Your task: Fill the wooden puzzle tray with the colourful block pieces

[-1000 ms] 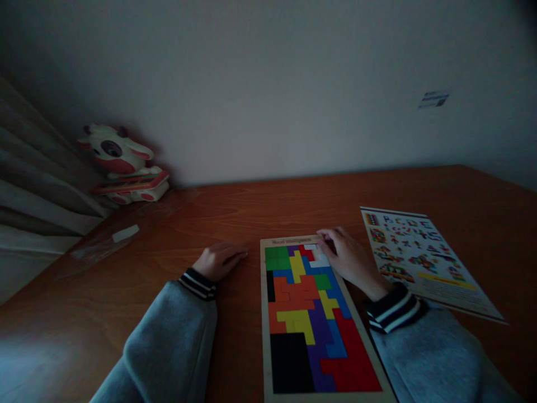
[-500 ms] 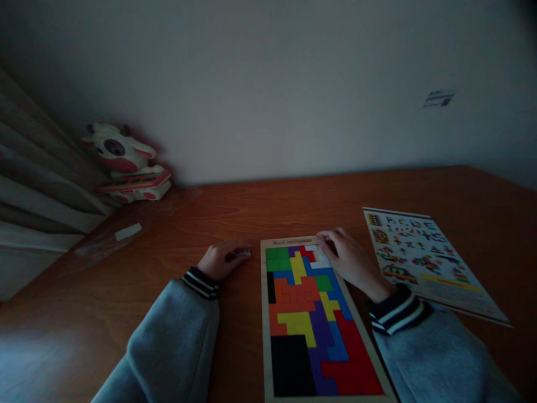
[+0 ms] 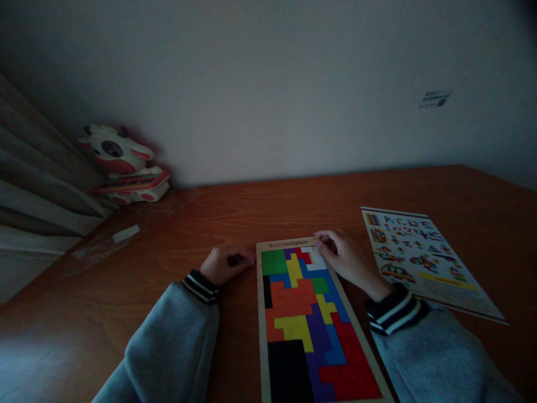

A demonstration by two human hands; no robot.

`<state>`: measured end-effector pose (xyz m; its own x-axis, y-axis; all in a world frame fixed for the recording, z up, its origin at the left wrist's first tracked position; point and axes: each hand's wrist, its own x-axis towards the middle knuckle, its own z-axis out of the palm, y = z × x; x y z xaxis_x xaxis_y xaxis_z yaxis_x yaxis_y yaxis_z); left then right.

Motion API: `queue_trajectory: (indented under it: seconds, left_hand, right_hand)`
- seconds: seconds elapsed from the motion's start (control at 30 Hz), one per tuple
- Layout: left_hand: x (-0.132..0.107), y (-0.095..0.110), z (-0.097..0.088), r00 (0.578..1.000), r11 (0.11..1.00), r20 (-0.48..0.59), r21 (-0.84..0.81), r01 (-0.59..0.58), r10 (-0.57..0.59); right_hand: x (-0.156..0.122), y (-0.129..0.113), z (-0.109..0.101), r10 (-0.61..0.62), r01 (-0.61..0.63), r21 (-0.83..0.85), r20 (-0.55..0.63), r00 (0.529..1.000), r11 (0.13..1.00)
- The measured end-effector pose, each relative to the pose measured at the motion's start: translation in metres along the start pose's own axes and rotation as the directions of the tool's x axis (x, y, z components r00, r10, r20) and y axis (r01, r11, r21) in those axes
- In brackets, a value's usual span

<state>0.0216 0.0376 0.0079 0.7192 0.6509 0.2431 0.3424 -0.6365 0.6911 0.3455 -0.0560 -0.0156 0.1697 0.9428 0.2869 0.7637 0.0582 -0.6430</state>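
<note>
A wooden block puzzle board (image 3: 259,336) with a pale frame lies lengthwise in front of me. Coloured pieces fill most of it, among them a green block (image 3: 274,262), an orange group (image 3: 293,299) and a red piece (image 3: 356,375). Black base (image 3: 289,369) shows at the near left, with a narrow black strip higher on the left side. My left hand (image 3: 224,264) is closed, its fingertips against the frame's far left edge. At the far right corner, my right hand (image 3: 346,254) pinches the frame between thumb and fingers, close to a white piece (image 3: 318,262).
A printed pattern sheet (image 3: 423,257) lies to the right of the board. At the back left sits a cow toy with a keyboard (image 3: 130,168), near a curtain (image 3: 37,196). Clear plastic with a white label (image 3: 126,233) lies in front of it. A wall stands behind the table.
My left hand has moved right and its fingertips have met the frame. The board has shifted slightly left and towards me, my right hand staying at its corner.
</note>
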Motion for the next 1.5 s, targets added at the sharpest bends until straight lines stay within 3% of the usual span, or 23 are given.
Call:
queue_trajectory:
  seconds: [0.13,0.23,0.37,0.43,0.53,0.67,0.8,0.97,1.1,1.27,1.37,1.5]
  left_hand:
    - [-0.001,0.0,0.003,0.998,0.997,0.02,-0.046,-0.055,0.056]
    - [0.0,0.005,0.007,0.997,0.992,-0.011,-0.1,-0.076,0.075]
    - [0.001,0.023,0.017,0.989,0.962,-0.126,-0.25,-0.108,0.078]
    - [0.001,0.036,0.025,0.982,0.937,-0.165,-0.318,-0.141,0.092]
    - [0.0,0.055,0.039,0.976,0.873,-0.203,-0.458,-0.169,0.083]
    - [-0.001,0.066,0.055,0.979,0.806,-0.2,-0.571,-0.155,0.046]
    - [0.0,0.06,0.059,0.971,0.787,-0.219,-0.615,-0.059,-0.098]
    - [0.0,0.049,0.058,0.959,0.851,-0.226,-0.524,0.027,-0.169]
    - [0.005,0.043,0.059,0.95,0.931,-0.281,-0.363,0.025,-0.135]
    - [0.026,0.033,0.067,0.901,0.948,-0.406,-0.318,0.018,-0.153]
    - [0.037,0.028,0.072,0.896,0.945,-0.413,-0.325,0.023,-0.164]
    - [0.038,0.034,0.07,0.915,0.985,-0.402,-0.163,-0.052,-0.018]
  right_hand:
    - [0.002,-0.007,-0.007,0.042,-0.037,0.067,-0.068,0.997,0.997]
    - [0.0,-0.021,-0.011,0.001,0.012,0.129,-0.098,0.995,0.992]
    - [-0.007,-0.047,-0.009,-0.149,0.121,0.267,0.088,0.985,0.956]
    - [-0.012,-0.058,-0.005,-0.231,0.164,0.318,0.189,0.954,0.934]
    - [-0.019,-0.069,0.001,-0.315,0.22,0.348,0.243,0.917,0.911]
    - [-0.024,-0.075,0.007,-0.331,0.227,0.355,0.264,0.906,0.907]
    - [-0.021,-0.072,0.002,-0.263,0.141,0.398,0.272,0.926,0.907]
    - [-0.006,-0.042,-0.012,-0.024,-0.042,0.41,0.155,0.988,0.911]
    - [0.004,-0.012,-0.021,0.073,-0.114,0.432,0.111,0.991,0.895]
    - [0.005,-0.004,-0.022,0.058,-0.133,0.36,0.211,0.976,0.923]
    - [0.003,-0.008,-0.021,0.025,-0.111,0.312,0.266,0.964,0.943]
    - [0.001,-0.011,-0.02,0.022,-0.102,0.26,0.292,0.956,0.96]
